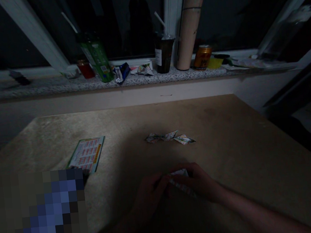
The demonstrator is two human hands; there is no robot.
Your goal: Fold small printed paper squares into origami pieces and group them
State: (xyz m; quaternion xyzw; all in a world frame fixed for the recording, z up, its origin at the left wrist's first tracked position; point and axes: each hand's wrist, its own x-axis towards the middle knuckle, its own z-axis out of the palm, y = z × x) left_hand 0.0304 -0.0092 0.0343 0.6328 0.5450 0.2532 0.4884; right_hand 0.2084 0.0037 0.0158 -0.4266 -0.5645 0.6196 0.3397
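Observation:
Close to me over the tabletop, a folded piece of printed paper is pinched between my two hands. My left hand has its fingertips closed on the paper's left end. From the right, my right hand curls around the same paper, its fingers covering much of it. Farther out on the table lie small folded paper pieces with coloured print, placed in a short row. The light is dim, so the fold's exact shape is hard to make out.
A printed sheet with red blocks lies left on the wooden table. Pixelation hides the lower left corner. Along the windowsill stand a green bottle, a dark cup, a tall pink flask and an orange can.

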